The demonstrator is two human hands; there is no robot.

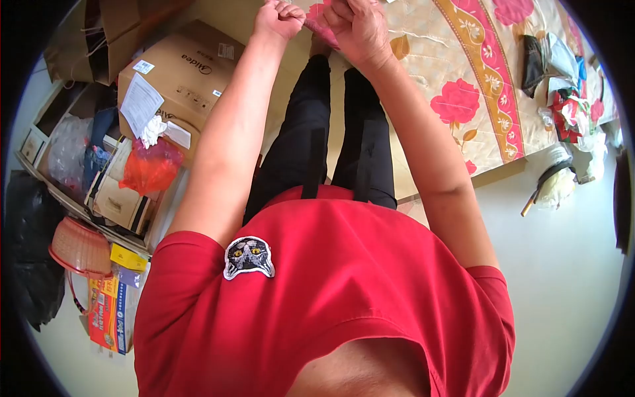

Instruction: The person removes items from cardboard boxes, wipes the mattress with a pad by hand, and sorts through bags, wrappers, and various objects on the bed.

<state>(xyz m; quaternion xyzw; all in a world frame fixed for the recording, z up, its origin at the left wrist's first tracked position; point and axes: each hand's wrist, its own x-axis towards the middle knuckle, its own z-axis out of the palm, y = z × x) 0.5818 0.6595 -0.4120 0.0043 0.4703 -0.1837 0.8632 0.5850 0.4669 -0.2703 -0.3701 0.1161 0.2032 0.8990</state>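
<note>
At the top centre, my left hand (280,20) is closed, its curled fingers at one end of a narrow pink cloth (320,33). My right hand (357,28), also closed, is just to the right and grips the same cloth. The cloth stretches across the short gap between the hands, over my lower legs. Part of it is hidden behind the right fingers, and the top edge of the view cuts off some of both hands.
A flowered bed cover (423,53) lies to the right, with plastic bags (569,119) on its far side. To the left are a cardboard box (192,73), an orange bag (149,169), a pink basket (83,248) and a black bag (33,245).
</note>
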